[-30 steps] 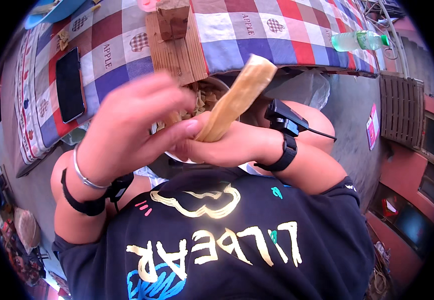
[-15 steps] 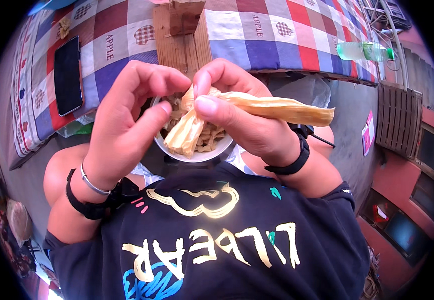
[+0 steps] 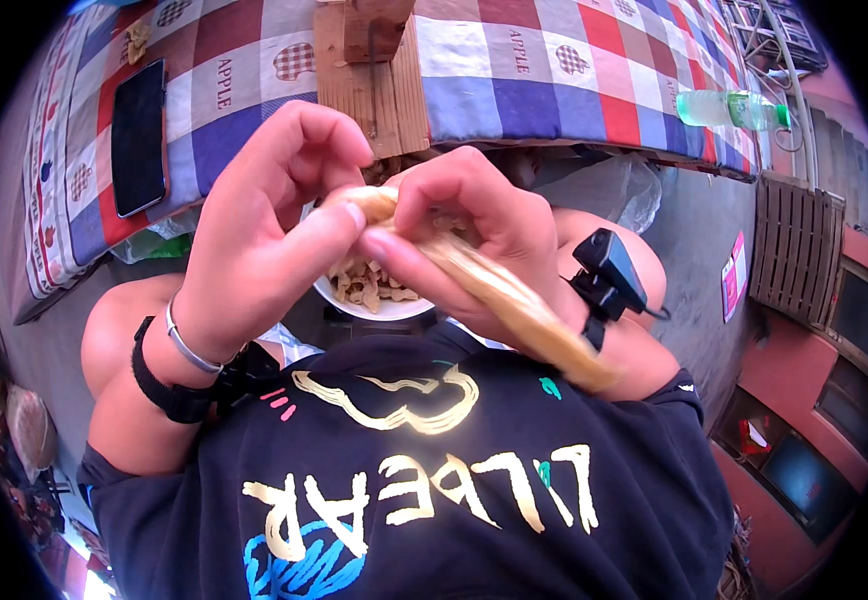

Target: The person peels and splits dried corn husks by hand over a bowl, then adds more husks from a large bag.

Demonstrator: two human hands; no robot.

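A long, pale-yellow dried strip (image 3: 519, 295), flat and folded like a husk or bean curd stick, runs between my two hands. My left hand (image 3: 269, 225) pinches its looped end between thumb and fingers. Close beside it, my right hand (image 3: 499, 225) grips the strip with thumb and bent forefinger; the long tail slants down over my right wrist and is blurred at its tip. Under both hands is a white bowl (image 3: 409, 312) holding several small, curled, pale-tan pieces (image 3: 364, 285). My hands cover the bowl's far part.
A wooden plank (image 3: 374, 115) with an upright block (image 3: 374, 30) lies ahead, on a checked tablecloth (image 3: 504, 95). A black phone (image 3: 140, 140) lies left, a green-capped bottle (image 3: 729, 109) right. A clear plastic bag (image 3: 604, 195) hangs below the table edge. A slatted wooden rack (image 3: 797, 250) stands right.
The strip's long tail has swung from pointing right to slanting down toward my right forearm. My right hand has turned, and the shorter end that hung over the bowl no longer shows there.
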